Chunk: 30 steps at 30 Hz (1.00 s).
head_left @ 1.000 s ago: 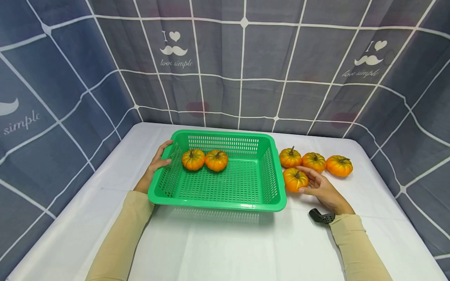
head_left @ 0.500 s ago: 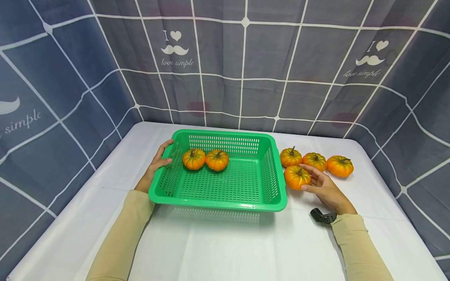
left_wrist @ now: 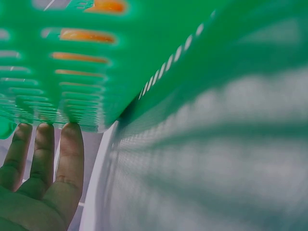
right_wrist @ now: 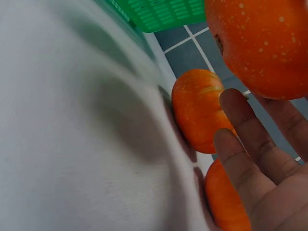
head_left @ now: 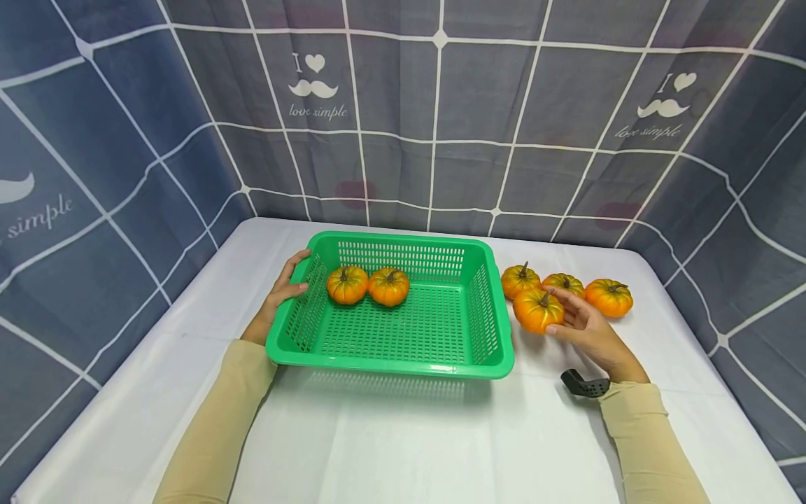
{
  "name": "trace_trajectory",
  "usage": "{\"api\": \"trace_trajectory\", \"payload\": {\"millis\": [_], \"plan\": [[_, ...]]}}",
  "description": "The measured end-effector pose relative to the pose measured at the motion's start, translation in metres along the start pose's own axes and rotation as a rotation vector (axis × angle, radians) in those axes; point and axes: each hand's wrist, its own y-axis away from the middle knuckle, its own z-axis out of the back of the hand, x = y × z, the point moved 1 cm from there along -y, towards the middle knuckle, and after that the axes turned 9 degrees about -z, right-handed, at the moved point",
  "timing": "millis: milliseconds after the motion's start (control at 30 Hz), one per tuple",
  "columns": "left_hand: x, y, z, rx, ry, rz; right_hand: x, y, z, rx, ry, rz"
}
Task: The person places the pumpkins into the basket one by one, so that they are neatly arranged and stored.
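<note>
A green plastic basket [head_left: 390, 369] with slotted walls stands at mid-table, two small orange pumpkins [head_left: 347, 285] side by side inside it. My left hand [head_left: 277, 297] holds the basket's left rim, thumb over the edge; the left wrist view shows fingertips [left_wrist: 71, 131] against the outer wall. Right of the basket, my right hand [head_left: 588, 332] pinches another small pumpkin [head_left: 537, 312] between thumb and fingers. That pumpkin [right_wrist: 264, 48] is raised off the cloth in the right wrist view, with two fingers extended below it.
Three more pumpkins lie in a row behind the right hand: one by the basket [head_left: 519, 278], one partly hidden [head_left: 562, 283], one farther right [head_left: 609, 298]. White cloth [head_left: 403, 448] covers the table. Grey checked curtains [head_left: 478, 98] enclose its back and sides.
My right hand has carried its pumpkin up and slightly right, away from the basket wall, so it now overlaps the row behind. The left hand and basket have stayed put.
</note>
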Motion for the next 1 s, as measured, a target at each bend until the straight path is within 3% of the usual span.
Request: {"api": "trace_trajectory", "payload": {"millis": [400,733,1000], "plan": [[-0.001,0.000,-0.001,-0.016,-0.014,-0.004,0.012,-0.001,-0.003,-0.010,0.045,0.020],[-0.003,-0.001,-0.002,-0.015,-0.040,0.071,0.020,-0.001,-0.008,-0.009,-0.015,0.091],[-0.003,-0.001,-0.001,0.000,-0.047,0.066,0.024,-0.001,-0.009,-0.005,0.021,0.112]]}}
